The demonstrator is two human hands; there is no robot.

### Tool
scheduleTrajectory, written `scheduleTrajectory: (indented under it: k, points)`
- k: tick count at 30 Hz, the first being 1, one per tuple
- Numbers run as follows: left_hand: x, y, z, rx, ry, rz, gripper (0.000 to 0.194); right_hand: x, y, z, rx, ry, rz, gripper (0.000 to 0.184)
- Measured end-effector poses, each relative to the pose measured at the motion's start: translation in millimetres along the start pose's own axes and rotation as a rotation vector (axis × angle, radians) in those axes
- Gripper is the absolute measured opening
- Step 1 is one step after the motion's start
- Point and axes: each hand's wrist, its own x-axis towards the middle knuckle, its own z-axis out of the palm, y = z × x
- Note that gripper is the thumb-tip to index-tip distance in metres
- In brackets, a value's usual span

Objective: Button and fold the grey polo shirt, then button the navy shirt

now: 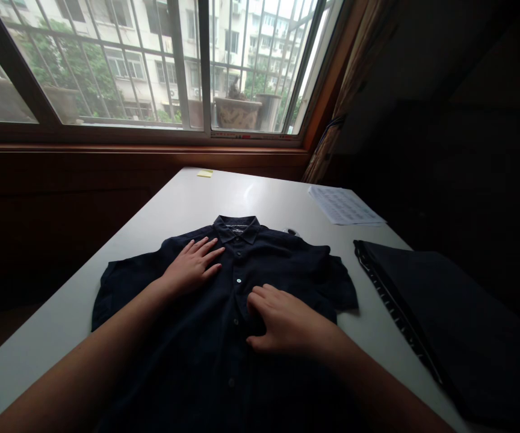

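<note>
A dark navy short-sleeved shirt (287,258) lies face up on the white table (224,192), buttoned, with its collar toward the window. My left hand (193,264) rests flat on the shirt's chest just left of the button placket, fingers stretched out. My right hand (282,319) lies on the shirt near the placket, lower down, with its fingers curled and the tips pressing into the fabric.
A dark folded garment with a white-patterned edge (445,313) lies at the right of the table. A printed sheet of paper (343,205) sits at the far right, a yellow sticky note (204,173) at the far edge. A barred window (151,66) and curtain (345,102) lie beyond.
</note>
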Motion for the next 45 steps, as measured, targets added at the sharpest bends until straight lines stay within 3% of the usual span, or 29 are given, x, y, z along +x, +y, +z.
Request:
scheduleTrajectory:
  k: [3,8,13,18,23,27,31,34,40,45]
  points:
    - [-0.1,0.0,0.0,-0.011,0.013,0.0,0.054,-9.1,0.7,-8.1,0.043,-0.057,0.022,0.029]
    - [-0.4,0.7,-0.6,-0.027,0.019,-0.001,0.053,-13.5,18.3,-12.8,0.276,-0.055,0.095,0.005]
    - [-1.4,1.6,-1.7,-0.041,0.022,-0.006,0.053,-14.4,45.1,-5.2,0.587,-0.102,0.203,0.017]
    - [-2.8,2.0,-3.0,-0.042,0.05,0.004,0.05,-20.2,53.2,2.6,0.913,-0.102,0.304,0.039]
    - [-2.6,6.2,-9.4,-0.113,0.193,0.101,0.035,-21.5,50.7,10.9,0.919,-0.052,0.296,0.036]
    - [-6.9,27.5,-26.6,-0.307,0.314,0.265,0.017,-21.4,49.8,15.4,0.857,0.017,0.281,0.037]
    - [-15.4,54.6,-42.9,-0.43,0.131,0.507,0.012,-21.2,49.7,18.2,0.849,0.057,0.255,0.033]
    - [-19.7,65.3,-48.4,-0.428,0.018,0.569,0.01,-20.0,48.6,19.2,0.874,0.082,0.24,0.026]
    - [-21.1,69.7,-50.2,-0.447,-0.057,0.609,0.011,-18.9,45.5,17.8,0.802,0.081,0.226,0.02]
    - [-21.0,75.2,-43.3,-0.455,-0.058,0.641,0.014,-20.8,44.4,14.8,0.723,0.09,0.231,0.027]
